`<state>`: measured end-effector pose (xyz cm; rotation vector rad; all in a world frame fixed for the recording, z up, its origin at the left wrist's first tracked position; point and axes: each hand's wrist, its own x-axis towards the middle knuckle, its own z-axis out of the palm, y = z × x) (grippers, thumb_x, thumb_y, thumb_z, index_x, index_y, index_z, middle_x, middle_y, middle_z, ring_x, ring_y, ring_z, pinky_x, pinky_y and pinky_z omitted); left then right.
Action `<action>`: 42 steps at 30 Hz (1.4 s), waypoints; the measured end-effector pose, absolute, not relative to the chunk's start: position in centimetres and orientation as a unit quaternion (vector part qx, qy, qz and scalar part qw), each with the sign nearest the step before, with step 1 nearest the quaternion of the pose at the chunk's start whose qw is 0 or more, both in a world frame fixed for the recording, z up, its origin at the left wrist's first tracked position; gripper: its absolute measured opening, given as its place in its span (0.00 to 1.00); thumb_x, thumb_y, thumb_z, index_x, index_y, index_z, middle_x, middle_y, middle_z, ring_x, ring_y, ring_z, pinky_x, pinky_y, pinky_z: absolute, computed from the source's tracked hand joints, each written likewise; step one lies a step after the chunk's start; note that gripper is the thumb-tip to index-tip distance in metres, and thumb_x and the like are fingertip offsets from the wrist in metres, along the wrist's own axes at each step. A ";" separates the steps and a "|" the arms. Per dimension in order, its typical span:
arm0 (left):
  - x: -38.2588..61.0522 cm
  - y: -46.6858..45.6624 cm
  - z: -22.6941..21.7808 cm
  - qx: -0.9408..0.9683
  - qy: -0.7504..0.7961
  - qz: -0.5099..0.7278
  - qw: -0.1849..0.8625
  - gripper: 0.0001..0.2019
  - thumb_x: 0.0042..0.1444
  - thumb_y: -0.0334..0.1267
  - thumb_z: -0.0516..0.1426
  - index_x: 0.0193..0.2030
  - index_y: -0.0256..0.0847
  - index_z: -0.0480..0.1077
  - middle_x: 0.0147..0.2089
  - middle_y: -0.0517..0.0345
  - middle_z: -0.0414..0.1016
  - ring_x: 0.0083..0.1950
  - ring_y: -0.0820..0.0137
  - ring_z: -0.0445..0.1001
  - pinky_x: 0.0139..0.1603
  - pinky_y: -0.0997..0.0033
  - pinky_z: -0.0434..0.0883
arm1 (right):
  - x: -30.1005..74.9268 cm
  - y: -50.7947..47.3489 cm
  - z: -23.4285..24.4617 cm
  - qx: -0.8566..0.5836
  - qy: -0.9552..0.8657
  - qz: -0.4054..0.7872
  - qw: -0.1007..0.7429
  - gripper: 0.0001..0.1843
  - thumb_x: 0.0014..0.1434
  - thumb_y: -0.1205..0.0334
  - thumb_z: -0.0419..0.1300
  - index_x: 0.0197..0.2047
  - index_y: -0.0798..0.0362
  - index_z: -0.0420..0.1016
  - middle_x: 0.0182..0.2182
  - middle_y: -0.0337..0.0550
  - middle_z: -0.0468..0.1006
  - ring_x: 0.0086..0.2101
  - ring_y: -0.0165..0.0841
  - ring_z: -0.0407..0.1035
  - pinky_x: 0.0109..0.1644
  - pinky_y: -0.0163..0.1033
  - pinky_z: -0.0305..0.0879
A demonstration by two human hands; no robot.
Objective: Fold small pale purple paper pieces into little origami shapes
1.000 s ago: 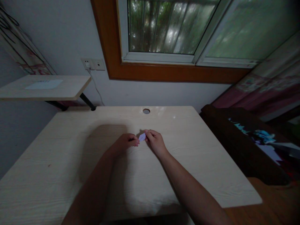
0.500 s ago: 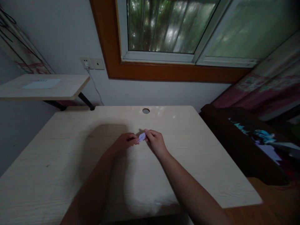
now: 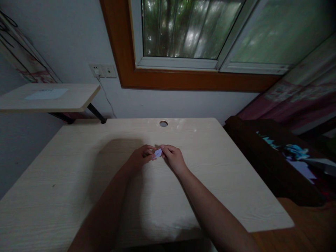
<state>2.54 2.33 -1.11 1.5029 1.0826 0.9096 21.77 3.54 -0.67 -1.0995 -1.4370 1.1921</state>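
A small piece of folded pale-purple paper (image 3: pixel 158 153) is held between my two hands, over the middle of the light wooden desk (image 3: pixel 217 182). My left hand (image 3: pixel 141 155) pinches its left end, with the index finger raised and bent above it. My right hand (image 3: pixel 173 157) grips the right edge between thumb and fingers. The fingertips cover both ends of the paper, so only its middle shows, with a dark line or crease across it.
A raised shelf (image 3: pixel 86 96) with a sheet of paper (image 3: pixel 47 93) on it stands at the desk's back left. A round cable hole (image 3: pixel 163 124) lies near the back edge. To the right is a dark wooden piece of furniture (image 3: pixel 262 147) with cloth and papers on it.
My left hand has shifted its fingers, the index finger lifting up and forward. The paper has turned slightly and shows a wider face. My right hand stays nearly in place.
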 end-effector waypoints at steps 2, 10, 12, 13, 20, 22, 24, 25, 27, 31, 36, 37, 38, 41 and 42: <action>2.5 2.3 -1.1 0.628 0.445 0.386 0.509 0.17 0.54 0.40 0.61 0.51 0.38 0.70 0.31 0.58 0.78 0.30 0.72 0.72 0.33 0.74 0.65 | 21.8 3.6 -0.7 -0.443 -0.589 0.490 0.466 0.21 0.60 0.47 0.59 0.26 0.54 0.78 0.21 0.38 0.71 0.24 0.30 0.64 0.30 0.34 0.60; 2.4 2.6 -1.3 0.596 0.447 0.418 0.520 0.19 0.52 0.40 0.62 0.50 0.39 0.68 0.28 0.60 0.76 0.26 0.74 0.70 0.28 0.75 0.64 | 21.7 3.7 -1.3 -0.413 -0.543 0.537 0.497 0.15 0.58 0.51 0.62 0.42 0.53 0.79 0.26 0.39 0.76 0.24 0.29 0.66 0.30 0.34 0.62; 2.4 2.7 -1.3 0.574 0.455 0.434 0.525 0.19 0.52 0.40 0.62 0.50 0.40 0.67 0.30 0.60 0.75 0.28 0.73 0.72 0.27 0.75 0.66 | 21.6 3.7 -1.5 -0.399 -0.535 0.542 0.510 0.17 0.57 0.52 0.63 0.46 0.52 0.76 0.28 0.40 0.77 0.24 0.28 0.66 0.29 0.34 0.63; 2.4 2.7 -1.3 0.563 0.457 0.446 0.526 0.19 0.52 0.40 0.62 0.50 0.40 0.67 0.30 0.61 0.74 0.29 0.73 0.73 0.27 0.75 0.67 | 21.6 3.7 -1.6 -0.394 -0.536 0.541 0.515 0.17 0.57 0.52 0.64 0.47 0.51 0.75 0.30 0.40 0.78 0.24 0.28 0.66 0.29 0.34 0.64; 2.2 2.9 -1.5 0.536 0.440 0.482 0.535 0.18 0.53 0.41 0.62 0.49 0.40 0.66 0.32 0.61 0.72 0.30 0.73 0.74 0.28 0.75 0.69 | 21.6 3.4 -1.8 -0.379 -0.604 0.515 0.476 0.14 0.55 0.56 0.65 0.44 0.52 0.77 0.32 0.42 0.79 0.30 0.31 0.71 0.36 0.36 0.69; 2.2 2.9 -1.6 0.542 0.437 0.480 0.534 0.18 0.54 0.40 0.61 0.49 0.40 0.66 0.33 0.61 0.72 0.30 0.73 0.74 0.28 0.75 0.69 | 21.5 3.4 -1.8 -0.378 -0.608 0.510 0.477 0.14 0.55 0.57 0.66 0.44 0.52 0.77 0.34 0.43 0.79 0.30 0.30 0.71 0.36 0.36 0.68; 2.2 2.9 -1.6 0.549 0.432 0.476 0.535 0.17 0.54 0.40 0.61 0.49 0.40 0.66 0.33 0.61 0.72 0.30 0.73 0.74 0.29 0.75 0.68 | 21.5 3.4 -1.8 -0.375 -0.604 0.512 0.481 0.14 0.55 0.57 0.66 0.44 0.52 0.76 0.35 0.43 0.79 0.31 0.30 0.72 0.36 0.35 0.68; 2.2 2.9 -1.7 0.551 0.429 0.473 0.537 0.17 0.54 0.40 0.61 0.49 0.40 0.66 0.32 0.61 0.72 0.30 0.73 0.74 0.29 0.75 0.68 | 21.5 3.4 -1.8 -0.373 -0.602 0.514 0.483 0.14 0.55 0.58 0.66 0.45 0.52 0.76 0.36 0.43 0.79 0.31 0.30 0.72 0.36 0.35 0.69; 2.2 2.9 -1.7 0.553 0.426 0.469 0.541 0.17 0.54 0.40 0.61 0.49 0.40 0.66 0.32 0.62 0.72 0.30 0.73 0.74 0.29 0.75 0.68 | 21.6 3.5 -1.7 -0.371 -0.599 0.517 0.486 0.14 0.55 0.58 0.66 0.45 0.52 0.75 0.35 0.43 0.79 0.30 0.30 0.72 0.36 0.36 0.69; 2.2 2.9 -1.7 0.567 0.424 0.457 0.538 0.17 0.54 0.39 0.61 0.49 0.39 0.66 0.32 0.61 0.72 0.31 0.73 0.74 0.31 0.74 0.68 | 21.6 3.5 -1.7 -0.367 -0.599 0.522 0.484 0.14 0.55 0.58 0.65 0.45 0.52 0.75 0.36 0.43 0.79 0.30 0.29 0.72 0.36 0.36 0.69; 2.2 2.8 -1.6 0.569 0.433 0.446 0.539 0.17 0.54 0.40 0.61 0.48 0.39 0.66 0.32 0.60 0.73 0.32 0.72 0.74 0.31 0.73 0.68 | 21.5 3.5 -2.0 -0.363 -0.594 0.532 0.481 0.16 0.55 0.58 0.65 0.46 0.51 0.73 0.37 0.43 0.78 0.30 0.29 0.71 0.37 0.37 0.69; 2.2 2.8 -1.6 0.570 0.432 0.445 0.539 0.17 0.54 0.41 0.61 0.48 0.39 0.67 0.32 0.60 0.73 0.32 0.72 0.74 0.31 0.73 0.68 | 21.5 3.5 -2.0 -0.361 -0.595 0.534 0.480 0.16 0.55 0.58 0.65 0.47 0.51 0.73 0.36 0.43 0.78 0.30 0.29 0.71 0.37 0.37 0.69; 2.2 2.8 -1.6 0.571 0.431 0.444 0.540 0.16 0.54 0.40 0.61 0.48 0.38 0.67 0.32 0.60 0.74 0.32 0.72 0.74 0.31 0.73 0.68 | 21.5 3.6 -2.0 -0.359 -0.595 0.535 0.479 0.16 0.55 0.58 0.65 0.47 0.51 0.73 0.36 0.43 0.78 0.30 0.29 0.71 0.37 0.37 0.69; 2.2 2.8 -1.7 0.577 0.427 0.441 0.539 0.15 0.54 0.40 0.61 0.47 0.38 0.67 0.32 0.60 0.74 0.31 0.72 0.73 0.31 0.73 0.68 | 21.5 3.6 -1.9 -0.357 -0.595 0.537 0.480 0.16 0.54 0.59 0.65 0.46 0.50 0.72 0.36 0.41 0.78 0.29 0.29 0.71 0.36 0.36 0.68; 2.2 2.9 -1.7 0.578 0.427 0.440 0.539 0.15 0.54 0.39 0.61 0.47 0.39 0.67 0.32 0.59 0.74 0.31 0.72 0.73 0.31 0.73 0.68 | 21.5 3.6 -2.0 -0.358 -0.595 0.536 0.480 0.16 0.54 0.59 0.65 0.46 0.50 0.72 0.35 0.41 0.78 0.29 0.29 0.71 0.36 0.35 0.68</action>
